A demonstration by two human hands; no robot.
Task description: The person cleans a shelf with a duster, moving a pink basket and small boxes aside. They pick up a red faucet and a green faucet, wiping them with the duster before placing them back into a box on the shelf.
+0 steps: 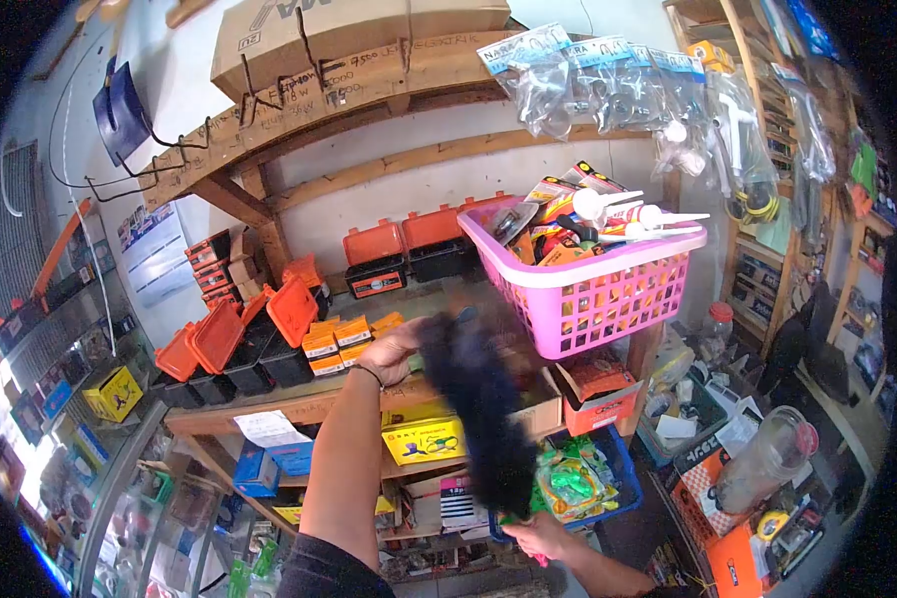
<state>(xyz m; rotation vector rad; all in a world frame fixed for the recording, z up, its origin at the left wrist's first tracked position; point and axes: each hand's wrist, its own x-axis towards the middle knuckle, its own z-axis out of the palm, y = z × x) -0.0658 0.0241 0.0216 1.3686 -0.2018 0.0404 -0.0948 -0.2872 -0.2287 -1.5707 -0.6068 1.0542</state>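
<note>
A dark, fluffy feather duster (480, 419), smeared by motion, slants across the middle of the view. My right hand (543, 538) is closed round its lower end, where bits of green and pink show. Up at the shelf, my left hand (393, 356) reaches in beside the small orange boxes (337, 344); the duster's upper end covers its fingertips, and a small green patch shows under the palm. Behind the duster, a yellow box (424, 440) stands below the wooden shelf edge (299, 407).
A pink basket (593, 299) full of packaged goods stands on the shelf's right. Black toolboxes with orange lids (294, 311) line the left and back. Bagged parts (608, 85) hang overhead. Below are a blue crate (628, 483) of green packets and a glass case (120, 478).
</note>
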